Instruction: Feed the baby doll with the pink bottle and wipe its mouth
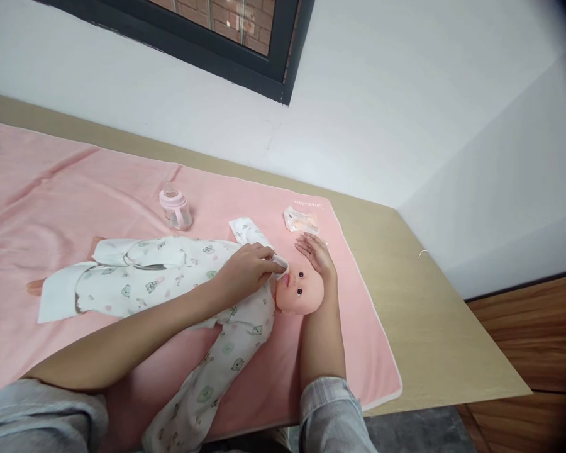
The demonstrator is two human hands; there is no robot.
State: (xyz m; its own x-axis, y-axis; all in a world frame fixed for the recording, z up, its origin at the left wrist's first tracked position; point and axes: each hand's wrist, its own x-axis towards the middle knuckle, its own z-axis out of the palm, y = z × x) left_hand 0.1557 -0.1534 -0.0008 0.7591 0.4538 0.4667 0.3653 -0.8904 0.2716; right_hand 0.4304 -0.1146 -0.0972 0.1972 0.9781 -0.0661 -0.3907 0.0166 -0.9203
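A baby doll [298, 290] in a white patterned sleepsuit [170, 277] lies on a pink blanket [66, 195], head to the right. My left hand [245, 269] is closed in a pinch on a small white wipe [279, 264], held against the doll's cheek near its mouth. My right hand [317, 253] lies with fingers stretched out against the top of the doll's head, cupping it.
A pink baby bottle [175, 209] stands on the blanket behind the doll. A small clear packet [302, 220] lies near the blanket's far right corner. The blanket covers a light wooden table [434, 327] set against a white wall under a dark window frame [245, 56].
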